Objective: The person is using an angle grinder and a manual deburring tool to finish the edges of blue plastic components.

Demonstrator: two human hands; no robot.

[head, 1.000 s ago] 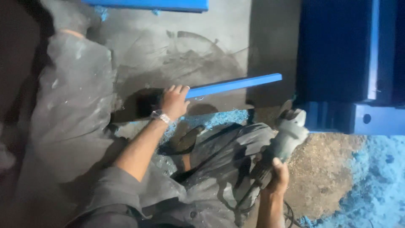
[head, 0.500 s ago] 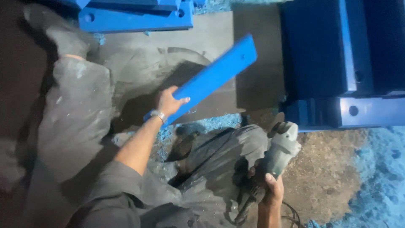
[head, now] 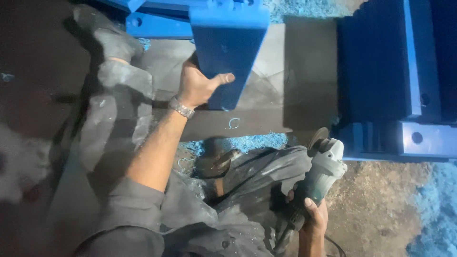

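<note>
My left hand [head: 197, 85] grips a flat blue plastic plate [head: 228, 52], holding it raised and turned broad side toward me above a grey work slab [head: 266, 95]. A metal watch sits on that wrist. My right hand [head: 314, 216] is closed around the body of an angle grinder [head: 321, 169], held low by my knee with its disc pointing up and away. The grinder's cord trails off at the bottom edge.
A stack of blue plates [head: 395, 71] with bolt holes stands at the right. More blue pieces [head: 157, 21] lie along the top. Blue shavings [head: 257, 140] litter the ground and the lower right corner. My grey-trousered legs fill the lower middle.
My left hand has lifted the blue plate from lying edge-on over the slab, swung it upward, and now holds it upright closer to the top. The grinder hand has barely moved.
</note>
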